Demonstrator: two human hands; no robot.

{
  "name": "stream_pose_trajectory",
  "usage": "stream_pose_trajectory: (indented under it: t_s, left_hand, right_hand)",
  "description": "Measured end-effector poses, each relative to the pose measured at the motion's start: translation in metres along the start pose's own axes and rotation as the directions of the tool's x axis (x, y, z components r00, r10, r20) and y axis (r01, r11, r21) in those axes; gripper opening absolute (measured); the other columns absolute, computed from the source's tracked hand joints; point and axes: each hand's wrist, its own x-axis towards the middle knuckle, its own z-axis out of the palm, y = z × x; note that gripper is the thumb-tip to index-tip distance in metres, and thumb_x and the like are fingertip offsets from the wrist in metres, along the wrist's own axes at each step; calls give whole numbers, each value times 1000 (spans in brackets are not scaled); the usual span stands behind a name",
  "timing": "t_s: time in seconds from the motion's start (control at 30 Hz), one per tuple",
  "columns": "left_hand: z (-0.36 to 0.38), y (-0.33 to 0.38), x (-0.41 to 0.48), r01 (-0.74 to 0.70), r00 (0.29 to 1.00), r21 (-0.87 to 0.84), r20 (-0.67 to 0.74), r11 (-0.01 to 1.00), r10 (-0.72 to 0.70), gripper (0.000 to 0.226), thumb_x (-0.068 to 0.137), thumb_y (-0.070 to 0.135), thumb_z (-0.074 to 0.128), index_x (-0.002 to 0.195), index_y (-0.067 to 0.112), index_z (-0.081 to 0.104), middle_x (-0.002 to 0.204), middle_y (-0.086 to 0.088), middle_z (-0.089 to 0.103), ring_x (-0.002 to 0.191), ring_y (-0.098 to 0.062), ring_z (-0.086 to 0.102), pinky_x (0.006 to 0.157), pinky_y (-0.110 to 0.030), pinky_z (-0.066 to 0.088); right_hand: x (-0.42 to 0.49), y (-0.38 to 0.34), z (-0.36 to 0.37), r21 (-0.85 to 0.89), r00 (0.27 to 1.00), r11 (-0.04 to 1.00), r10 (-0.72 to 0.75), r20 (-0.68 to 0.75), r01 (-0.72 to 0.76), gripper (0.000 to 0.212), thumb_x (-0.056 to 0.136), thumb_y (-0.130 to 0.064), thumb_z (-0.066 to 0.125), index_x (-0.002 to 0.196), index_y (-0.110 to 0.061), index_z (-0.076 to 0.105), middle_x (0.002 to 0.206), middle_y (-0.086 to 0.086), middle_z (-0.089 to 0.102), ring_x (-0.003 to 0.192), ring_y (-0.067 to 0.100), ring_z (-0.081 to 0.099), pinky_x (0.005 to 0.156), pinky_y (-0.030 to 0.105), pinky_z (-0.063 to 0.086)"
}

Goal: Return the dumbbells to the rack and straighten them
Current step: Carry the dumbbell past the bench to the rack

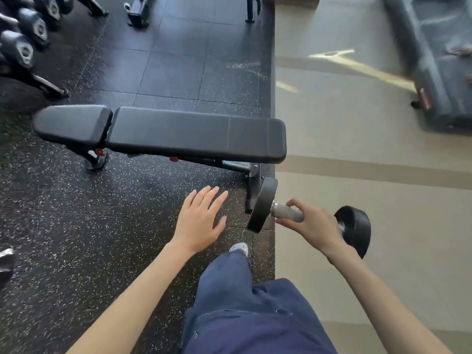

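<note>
My right hand (310, 224) grips the metal handle of a black round-headed dumbbell (263, 205), carried level above the edge where the dark rubber floor meets the beige floor. One head points left toward the bench, the other shows behind my wrist. My left hand (200, 221) hovers open with spread fingers over the rubber floor, holding nothing. The dumbbell rack (38, 83) stands at the far upper left, with several hex dumbbells (24, 51) lying on it.
A flat black weight bench (163, 131) lies crosswise just ahead of me, its rear foot close to the dumbbell's left head. My leg in blue trousers and a white shoe (240, 247) are below. More machine feet stand at the top; dark equipment (439, 72) sits upper right.
</note>
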Motion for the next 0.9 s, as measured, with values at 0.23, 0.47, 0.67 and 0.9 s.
stream_pose_trajectory:
  t_s: [0.23,0.47,0.67,0.9]
  left_hand:
    - [2,11,39,53,998,6,15,999,-53,56,88,42,38,136,17,51,135,-8,54,128,-26,45,110,-41,23]
    - [19,44,83,135,991,25,21,991,-135,57,88,43,36,136,17,51,135,-8,54,128,-26,46,109,-42,25]
    - [37,109,144,187,982,30,21,982,-188,57,87,44,36,136,17,51,134,-9,55,128,-27,46,108,-43,25]
    - [38,188,233,215,976,14,-27,977,-214,56,88,42,37,136,16,51,135,-10,54,129,-27,45,110,-42,23]
  right_hand:
    - [44,25,-23,-40,998,998,-50,45,51,41,80,-61,58,108,-32,53,94,0,67,85,25,60,65,33,44]
    - [82,78,-44,14,985,996,-88,151,87,41,82,-60,57,111,-33,50,94,2,66,83,24,60,69,34,45]
    - [131,146,-93,-60,971,986,-139,195,154,43,81,-64,55,112,-35,49,100,0,67,87,23,60,70,34,49]
    - [190,220,-171,-154,955,952,-238,175,266,43,83,-60,56,112,-30,52,101,-3,66,89,18,59,63,28,39]
